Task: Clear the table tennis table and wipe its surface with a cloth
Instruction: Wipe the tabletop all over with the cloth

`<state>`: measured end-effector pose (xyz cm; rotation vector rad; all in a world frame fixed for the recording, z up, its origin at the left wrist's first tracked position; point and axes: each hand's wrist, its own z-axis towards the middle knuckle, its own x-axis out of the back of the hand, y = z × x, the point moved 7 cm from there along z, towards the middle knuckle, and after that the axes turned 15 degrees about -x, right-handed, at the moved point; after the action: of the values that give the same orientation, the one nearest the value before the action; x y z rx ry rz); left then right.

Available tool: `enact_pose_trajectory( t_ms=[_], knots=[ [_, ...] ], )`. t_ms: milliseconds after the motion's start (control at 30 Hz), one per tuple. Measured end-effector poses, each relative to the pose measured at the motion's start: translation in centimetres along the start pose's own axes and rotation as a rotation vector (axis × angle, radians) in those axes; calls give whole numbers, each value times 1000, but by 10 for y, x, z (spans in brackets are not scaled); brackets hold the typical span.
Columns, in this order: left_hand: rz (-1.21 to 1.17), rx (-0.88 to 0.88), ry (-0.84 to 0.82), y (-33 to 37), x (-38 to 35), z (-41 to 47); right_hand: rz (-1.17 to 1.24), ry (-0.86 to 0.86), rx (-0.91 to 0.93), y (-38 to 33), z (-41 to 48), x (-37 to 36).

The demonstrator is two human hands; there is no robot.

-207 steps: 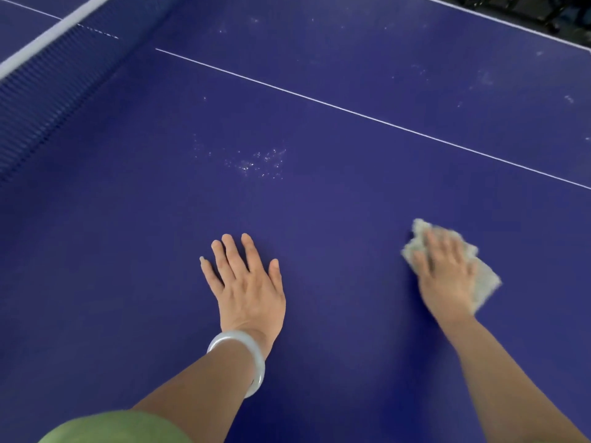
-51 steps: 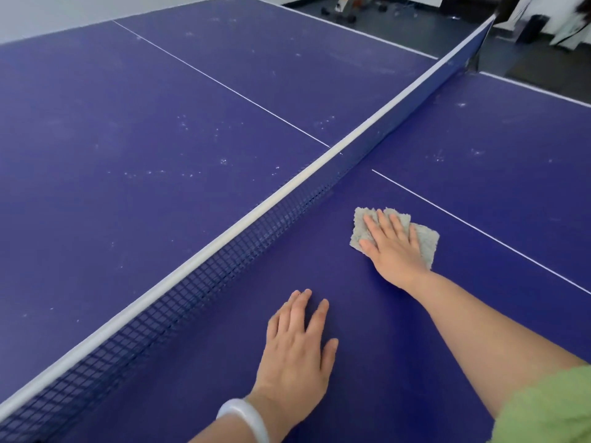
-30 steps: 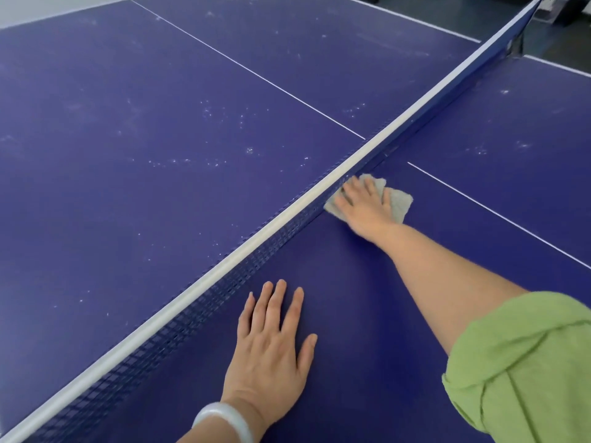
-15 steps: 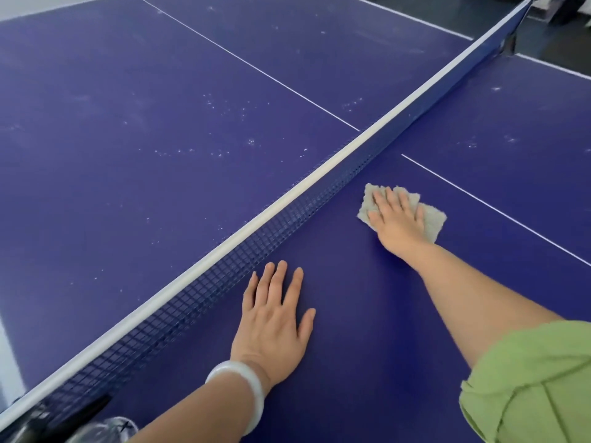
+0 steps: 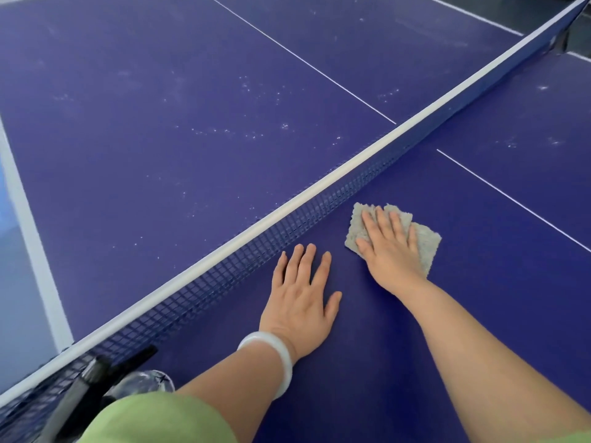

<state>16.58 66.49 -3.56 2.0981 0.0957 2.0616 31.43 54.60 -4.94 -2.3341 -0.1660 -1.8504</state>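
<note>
The blue table tennis table [image 5: 367,362] fills the head view, split by a net [image 5: 287,225] with a white top band. My right hand [image 5: 388,247] lies flat on a folded grey cloth [image 5: 425,244], pressing it onto the near half close to the net. Beside it, my left hand [image 5: 300,292] rests palm down on the bare surface, fingers spread, holding nothing. A white bangle circles the left wrist.
White specks [image 5: 249,132] dot the far half beyond the net, and a few more sit at the far right [image 5: 543,140]. A black net clamp [image 5: 96,375] and a clear plastic object [image 5: 140,383] sit at the table's near-left edge. Green sleeves show at the bottom.
My right hand has slid the cloth back along the net towards me and now lies next to my left hand, which has stayed planted. The view has tilted down and left.
</note>
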Motion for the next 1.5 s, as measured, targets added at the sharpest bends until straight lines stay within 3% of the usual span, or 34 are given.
enact_pose_trajectory(
  t_ms=[233,467,633,767,833,967,1033,1133,1200,1267,1500],
  knots=[
    [-76,-22,35,5,11,-10,15,-55,-18,-6,-6,2],
    [-53,177,33,15,11,-123,58,-136,-68,-27,-19,1],
    [17,233,-19,8,7,-149,-5,-67,218,-100,-86,-15],
    [5,217,-26,10,9,-147,-38,-87,480,-93,-139,-29],
    [-1,227,-27,9,9,-147,-59,-43,361,-58,-124,-25],
    [-12,240,-41,10,9,-146,55,-31,-218,-6,-83,-8],
    [-4,240,-50,9,7,-147,68,-35,-203,-40,-88,-10],
    [19,229,-40,6,6,-149,12,4,148,-106,-124,-24],
    [22,222,-25,5,5,-150,-29,-16,256,-106,-133,-28],
    [25,214,-8,6,4,-150,-26,-15,160,-70,-113,-20],
    [44,220,-24,8,2,-149,26,-84,-508,119,-64,4]
  ],
)
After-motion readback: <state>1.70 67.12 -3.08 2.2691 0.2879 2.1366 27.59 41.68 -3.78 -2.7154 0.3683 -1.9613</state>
